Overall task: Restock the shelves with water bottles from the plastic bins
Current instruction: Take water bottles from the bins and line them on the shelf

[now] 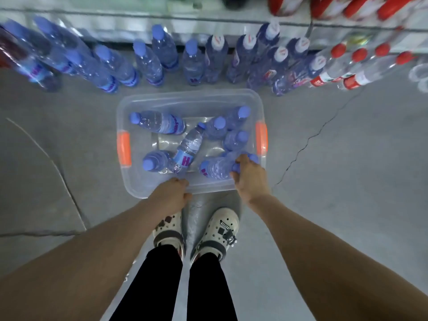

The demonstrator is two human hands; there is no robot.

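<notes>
Bottles of clear ribbed plastic with rounded blue caps lie and stand loosely inside a see-through bin (190,98), a rounded rectangular tub with orange handles (123,149) at both short ends, set on the grey floor (347,181) (smooth concrete, cracked to the right). The right hand (249,179) reaches into the bin's near right corner, fingers curled round the capped neck of a lying bottle (216,167). The left hand (171,196) grips the bin's near rim, fingers folded over the edge. Beyond the bin, a row of standing bottles (148,61) lines the foot of the shelf (139,22); farther right, others carry white caps and red caps. White clogs (220,230) stand just behind the bin.
</notes>
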